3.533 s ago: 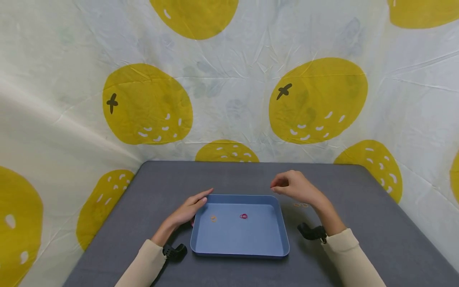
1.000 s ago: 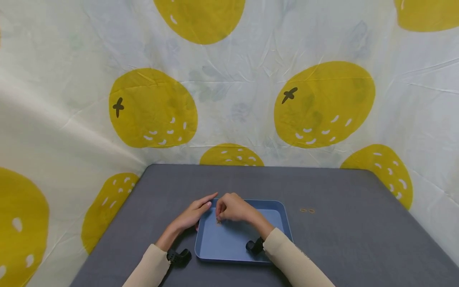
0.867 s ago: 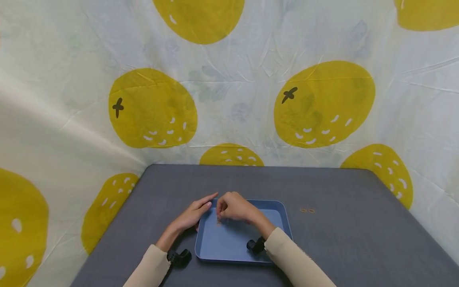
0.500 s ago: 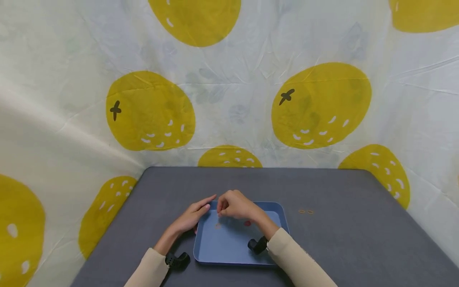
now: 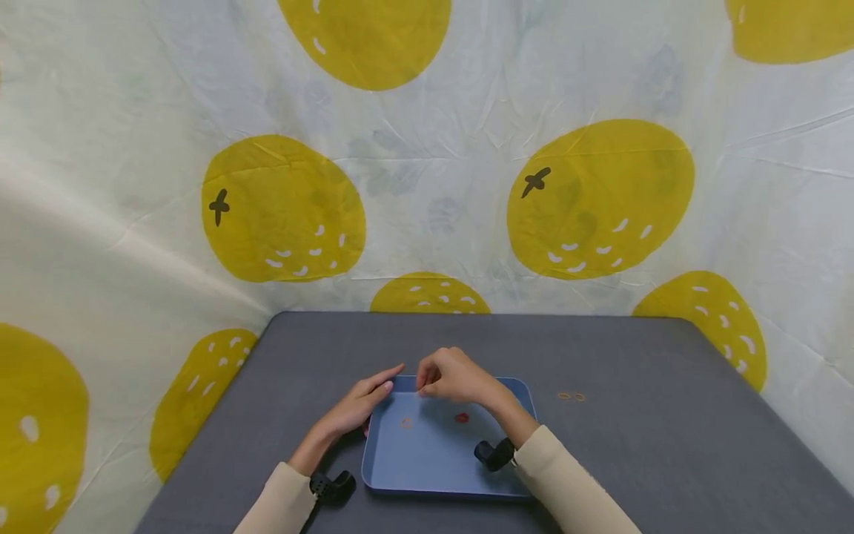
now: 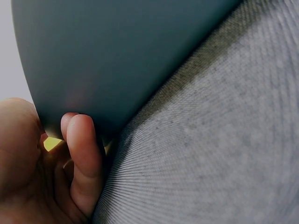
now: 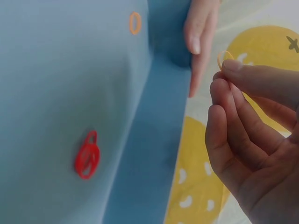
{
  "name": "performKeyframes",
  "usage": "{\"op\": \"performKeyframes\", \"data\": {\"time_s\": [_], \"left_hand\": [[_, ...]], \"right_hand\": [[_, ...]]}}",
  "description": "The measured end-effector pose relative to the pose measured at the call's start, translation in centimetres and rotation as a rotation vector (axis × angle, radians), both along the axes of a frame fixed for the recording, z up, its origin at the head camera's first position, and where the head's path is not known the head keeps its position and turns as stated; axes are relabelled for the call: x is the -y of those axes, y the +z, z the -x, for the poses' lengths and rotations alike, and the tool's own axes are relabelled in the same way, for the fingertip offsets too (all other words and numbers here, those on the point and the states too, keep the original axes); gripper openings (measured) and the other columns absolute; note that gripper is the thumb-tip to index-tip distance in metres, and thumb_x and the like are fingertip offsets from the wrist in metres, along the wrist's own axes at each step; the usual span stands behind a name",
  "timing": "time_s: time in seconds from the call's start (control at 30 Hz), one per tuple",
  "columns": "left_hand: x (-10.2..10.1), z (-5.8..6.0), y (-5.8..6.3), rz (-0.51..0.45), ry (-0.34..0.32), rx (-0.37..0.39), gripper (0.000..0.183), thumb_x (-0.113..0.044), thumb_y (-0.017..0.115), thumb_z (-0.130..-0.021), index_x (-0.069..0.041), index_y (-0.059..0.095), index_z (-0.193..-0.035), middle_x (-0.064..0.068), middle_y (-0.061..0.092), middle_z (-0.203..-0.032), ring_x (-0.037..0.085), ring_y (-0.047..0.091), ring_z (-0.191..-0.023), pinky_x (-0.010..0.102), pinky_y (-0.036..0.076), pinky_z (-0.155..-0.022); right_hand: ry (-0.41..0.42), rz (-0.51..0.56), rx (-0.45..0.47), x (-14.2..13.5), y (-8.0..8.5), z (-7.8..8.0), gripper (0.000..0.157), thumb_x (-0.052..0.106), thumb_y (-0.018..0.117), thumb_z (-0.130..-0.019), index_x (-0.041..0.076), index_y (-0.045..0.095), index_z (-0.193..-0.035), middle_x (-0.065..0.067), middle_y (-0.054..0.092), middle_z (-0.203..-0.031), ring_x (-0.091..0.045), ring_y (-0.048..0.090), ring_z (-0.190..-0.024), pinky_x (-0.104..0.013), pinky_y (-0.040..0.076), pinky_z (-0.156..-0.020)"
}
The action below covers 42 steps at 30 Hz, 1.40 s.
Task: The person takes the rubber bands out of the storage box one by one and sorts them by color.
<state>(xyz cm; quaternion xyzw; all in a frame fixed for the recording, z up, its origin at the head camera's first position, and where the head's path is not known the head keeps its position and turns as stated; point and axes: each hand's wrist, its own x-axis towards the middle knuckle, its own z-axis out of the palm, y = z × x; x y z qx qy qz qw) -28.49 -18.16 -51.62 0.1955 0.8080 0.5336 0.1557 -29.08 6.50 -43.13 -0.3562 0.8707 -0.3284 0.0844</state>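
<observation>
A light blue tray (image 5: 440, 463) lies on the grey table. My left hand (image 5: 353, 408) holds its far left corner, thumb along the rim and bent fingers against the outer wall (image 6: 117, 56). Above the tray's far part, my right hand (image 5: 454, 377) pinches a thin yellow-orange rubber band (image 7: 219, 59) between thumb and index finger. Inside the tray, an orange rubber band (image 5: 406, 423) lies at the left. Red rubber bands (image 7: 87, 156) lie overlapped nearer the middle, below the right hand.
Two orange rubber bands (image 5: 571, 397) lie side by side on the grey table (image 5: 640, 445), right of the tray. A white curtain with yellow fruit prints (image 5: 434, 215) hangs behind the table.
My right hand came from the table's right side down to the orange bands in the tray, then lifted slightly rightward. The red bands show again. The left hand keeps its place.
</observation>
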Motion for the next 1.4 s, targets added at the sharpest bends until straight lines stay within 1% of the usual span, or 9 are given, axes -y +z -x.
{"op": "performKeyframes", "data": {"time_s": [0.2, 0.37, 0.57, 0.7, 0.83, 0.93, 1.1, 1.27, 1.4], "left_hand": [[-0.4, -1.0, 1.8, -0.012, -0.009, 0.005, 0.046, -0.028, 0.038, -0.106, -0.021, 0.033, -0.151, 0.022, 0.058, -0.123, 0.017, 0.048, -0.038, 0.040, 0.049, -0.039], [-0.4, -1.1, 1.7, -0.017, -0.008, -0.009, 0.046, -0.027, 0.036, -0.106, -0.021, 0.033, -0.151, 0.024, 0.060, -0.118, 0.017, 0.046, -0.036, 0.040, 0.048, -0.038], [-0.4, -1.0, 1.8, -0.010, 0.000, -0.001, 0.045, -0.027, 0.036, -0.106, -0.023, 0.033, -0.151, 0.019, 0.051, -0.138, 0.017, 0.047, -0.036, 0.040, 0.048, -0.039], [-0.3, -1.1, 1.9, -0.016, -0.004, -0.008, 0.045, -0.025, 0.037, -0.106, -0.020, 0.034, -0.151, 0.016, 0.046, -0.143, 0.017, 0.048, -0.037, 0.039, 0.049, -0.039], [-0.3, -1.0, 1.4, -0.027, -0.015, -0.025, 0.045, -0.024, 0.037, -0.106, -0.017, 0.035, -0.151, 0.015, 0.044, -0.146, 0.017, 0.048, -0.036, 0.040, 0.049, -0.038], [-0.1, -0.5, 0.5, -0.025, -0.021, -0.037, 0.045, -0.025, 0.036, -0.106, -0.018, 0.034, -0.151, 0.015, 0.043, -0.146, 0.017, 0.048, -0.036, 0.041, 0.048, -0.038], [0.3, 0.2, -0.7, -0.020, -0.016, -0.048, 0.045, -0.032, 0.037, -0.106, -0.027, 0.034, -0.150, 0.011, 0.044, -0.146, 0.019, 0.048, -0.035, 0.043, 0.048, -0.038], [0.3, 0.2, -0.7, -0.024, -0.020, -0.042, 0.046, -0.033, 0.037, -0.105, -0.027, 0.034, -0.150, 0.010, 0.045, -0.146, 0.021, 0.048, -0.036, 0.044, 0.048, -0.038], [0.0, 0.1, -0.5, -0.011, -0.012, -0.044, 0.046, -0.032, 0.036, -0.106, -0.027, 0.033, -0.151, 0.012, 0.044, -0.146, 0.021, 0.049, -0.036, 0.044, 0.048, -0.038]], "right_hand": [[-0.011, 0.011, -0.014, -1.0, 0.9, -0.2, 0.006, 0.015, 0.074, -0.085, 0.016, 0.073, -0.080, 0.009, 0.069, -0.076, -0.004, 0.062, -0.066, -0.021, 0.053, -0.064], [-0.019, 0.023, -0.034, -1.9, 1.4, -0.4, 0.007, 0.016, 0.074, -0.085, 0.019, 0.072, -0.078, 0.010, 0.069, -0.075, -0.004, 0.063, -0.067, -0.022, 0.053, -0.064], [-0.042, 0.038, -0.037, -3.3, 1.9, -0.4, 0.007, 0.017, 0.074, -0.085, 0.020, 0.072, -0.080, 0.010, 0.069, -0.076, -0.005, 0.064, -0.068, -0.023, 0.053, -0.064], [-0.058, 0.054, -0.034, -4.5, 2.4, -0.7, 0.005, 0.017, 0.074, -0.086, 0.018, 0.072, -0.081, 0.004, 0.072, -0.078, -0.008, 0.065, -0.068, -0.023, 0.053, -0.063], [-0.081, 0.063, -0.037, -5.8, 2.9, -1.1, 0.005, 0.015, 0.073, -0.086, 0.016, 0.073, -0.082, 0.000, 0.072, -0.079, -0.015, 0.066, -0.069, -0.024, 0.052, -0.060], [-0.094, 0.068, -0.032, -6.9, 3.1, -1.3, 0.005, 0.015, 0.073, -0.086, 0.014, 0.072, -0.081, 0.001, 0.071, -0.078, -0.021, 0.067, -0.070, -0.024, 0.052, -0.059], [-0.122, 0.070, -0.034, -9.0, 3.0, -1.4, 0.007, 0.016, 0.072, -0.087, 0.011, 0.072, -0.082, 0.002, 0.071, -0.078, -0.016, 0.066, -0.067, -0.024, 0.053, -0.060], [-0.159, 0.062, -0.029, -11.3, 2.4, -1.5, 0.005, 0.017, 0.072, -0.087, 0.014, 0.072, -0.083, 0.005, 0.070, -0.078, -0.008, 0.064, -0.068, -0.024, 0.053, -0.062], [-0.191, 0.045, -0.027, -13.0, 2.3, -1.6, 0.006, 0.020, 0.073, -0.086, 0.015, 0.072, -0.084, 0.007, 0.070, -0.078, -0.012, 0.066, -0.069, -0.024, 0.053, -0.062]]}}
